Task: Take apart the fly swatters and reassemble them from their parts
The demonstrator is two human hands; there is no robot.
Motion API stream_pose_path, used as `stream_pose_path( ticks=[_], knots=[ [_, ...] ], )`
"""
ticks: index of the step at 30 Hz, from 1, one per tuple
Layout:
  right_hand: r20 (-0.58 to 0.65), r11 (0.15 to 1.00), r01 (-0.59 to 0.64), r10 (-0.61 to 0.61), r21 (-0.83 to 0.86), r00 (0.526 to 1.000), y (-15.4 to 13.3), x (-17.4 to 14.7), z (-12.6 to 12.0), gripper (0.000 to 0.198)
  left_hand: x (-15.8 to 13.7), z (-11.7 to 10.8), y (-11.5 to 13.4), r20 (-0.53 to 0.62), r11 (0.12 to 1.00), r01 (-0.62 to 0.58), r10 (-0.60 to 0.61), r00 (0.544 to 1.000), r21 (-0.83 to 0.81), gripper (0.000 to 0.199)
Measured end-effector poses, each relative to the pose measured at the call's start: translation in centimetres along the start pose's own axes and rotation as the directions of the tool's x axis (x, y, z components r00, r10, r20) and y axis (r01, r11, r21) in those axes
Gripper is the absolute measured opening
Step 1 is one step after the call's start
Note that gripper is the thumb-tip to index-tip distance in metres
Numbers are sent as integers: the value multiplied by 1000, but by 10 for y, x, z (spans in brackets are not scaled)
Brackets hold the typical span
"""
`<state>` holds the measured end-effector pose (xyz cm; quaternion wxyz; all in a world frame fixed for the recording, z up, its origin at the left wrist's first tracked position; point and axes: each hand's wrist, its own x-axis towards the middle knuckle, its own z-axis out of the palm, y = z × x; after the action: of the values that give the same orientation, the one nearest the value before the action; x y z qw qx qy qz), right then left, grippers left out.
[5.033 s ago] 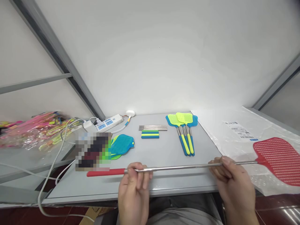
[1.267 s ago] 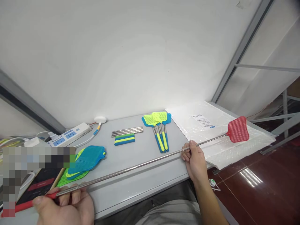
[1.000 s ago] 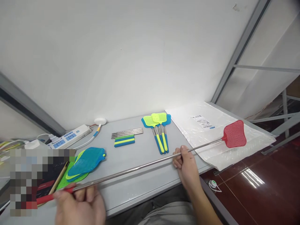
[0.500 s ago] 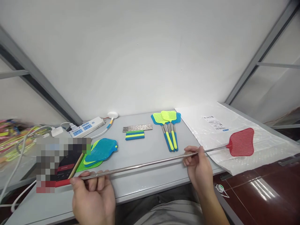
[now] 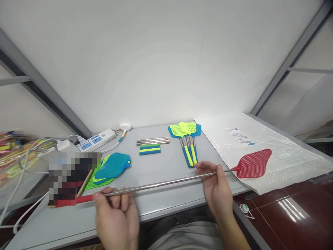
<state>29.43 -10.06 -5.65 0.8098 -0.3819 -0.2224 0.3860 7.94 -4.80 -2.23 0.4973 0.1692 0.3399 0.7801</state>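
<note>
A red fly swatter (image 5: 253, 165) with a long metal telescopic rod spans the space above the table's front edge. My left hand (image 5: 117, 215) is closed around the rod near the red grip, with the thumb on top. Further along, my right hand (image 5: 217, 191) pinches the rod a short way from the red mesh head. The head hangs over a white plastic mailer bag (image 5: 215, 135) and looks folded or turned at an angle. Beyond my hands lie several assembled yellow and blue fly swatters (image 5: 191, 149), side by side with heads overlapping.
Metal rods (image 5: 153, 141) and coloured grips (image 5: 150, 150) lie mid-table. Loose blue and green swatter heads (image 5: 111, 168) are stacked at left, beside a partly pixelated phone-like screen (image 5: 78, 173). A power strip (image 5: 97, 140) with white cables stands behind them.
The swatter's rod has become shorter: my left hand and the grip have moved right, and the red head has moved left towards my right hand. The head has also rotated.
</note>
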Motion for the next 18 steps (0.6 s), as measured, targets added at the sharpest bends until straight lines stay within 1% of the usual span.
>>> stream_pose_path(
  ticks=[2,4,7,9,11,13,16,18],
  knots=[
    [67,999,-47,48,-3,997,3,-5,3,44,-8,2,-6,17,999,41,-41,999,11,19],
    [103,998,-67,69,-19,992,4,-8,5,45,-7,1,-7,25,999,50,-50,998,11,19],
    [146,994,-93,100,-53,984,4,-8,5,42,6,-5,0,36,1000,20,-20,999,-8,18],
    [150,993,-119,118,0,982,3,-5,4,41,17,-10,6,47,999,26,-24,999,-30,21],
    [121,982,-152,139,110,983,2,-2,4,40,26,-12,10,68,997,54,-51,996,-49,26],
    [70,967,-157,146,202,987,0,1,5,38,29,-13,11,86,995,75,-70,994,-61,27],
    [-12,957,-100,107,272,994,-3,4,6,37,28,-12,9,83,995,81,-76,994,-63,25],
    [-66,946,-81,107,313,992,-5,5,6,37,27,-11,8,74,995,79,-75,994,-63,23]
  ],
)
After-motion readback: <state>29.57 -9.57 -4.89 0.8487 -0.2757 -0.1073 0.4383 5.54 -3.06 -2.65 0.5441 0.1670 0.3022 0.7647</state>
